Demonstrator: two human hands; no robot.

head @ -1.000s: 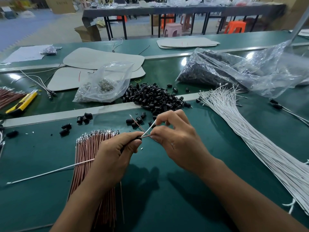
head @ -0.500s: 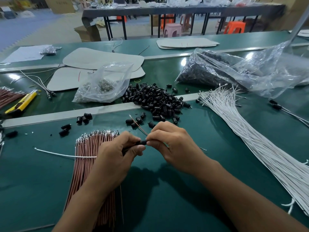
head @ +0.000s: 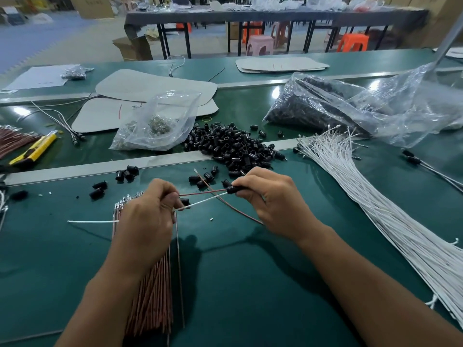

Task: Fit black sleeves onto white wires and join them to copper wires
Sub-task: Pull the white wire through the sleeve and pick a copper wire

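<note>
One sleeve (head: 233, 189) is pinched by the right hand (head: 270, 199) at the middle of the frame. Its long axis lies left to right, and its mouth is turned toward the left hand (head: 147, 219). One white wire (head: 203, 201) and one copper wire (head: 203, 192) are stretched from it to the left hand, which is closed around them and a second sleeve (head: 185, 202). The hands are kept apart. Another copper wire (head: 238, 211) is seen slanting toward lower right.

Both hands are bare: left hand (head: 147, 216) and right hand (head: 273, 204). The left forearm (head: 105, 296) and right forearm (head: 363, 284) are bare along their whole visible length.
</note>
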